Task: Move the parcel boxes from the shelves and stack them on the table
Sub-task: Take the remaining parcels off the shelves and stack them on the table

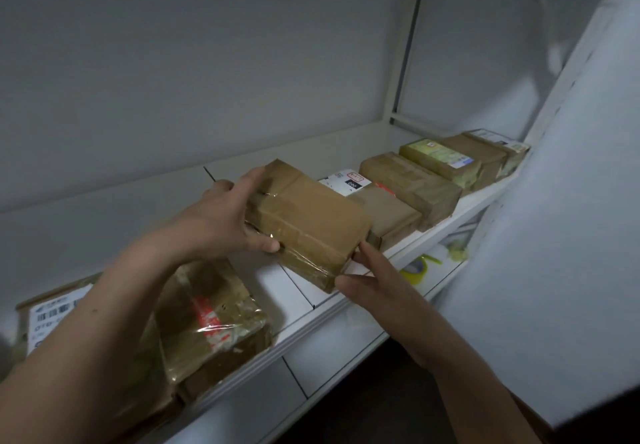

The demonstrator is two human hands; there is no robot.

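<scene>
In the head view, you are holding the taped brown parcel box (308,222) at centre frame, tilted over the white shelf (346,308), its near corner hanging past the front edge. Your left hand (225,215) is wrapping its left end, thumb underneath; your right hand (367,277) is only bracing the near right corner with straight fingers. The glossy tape is looking slick, so the box may be slipping sideways, or clipping the neighbouring box (394,215)

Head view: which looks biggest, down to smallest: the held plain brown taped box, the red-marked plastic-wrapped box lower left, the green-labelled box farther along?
1-2. Plain brown taped box, red-marked plastic-wrapped box: alike; second partly hidden.
3. Green-labelled box, also farthest.
</scene>
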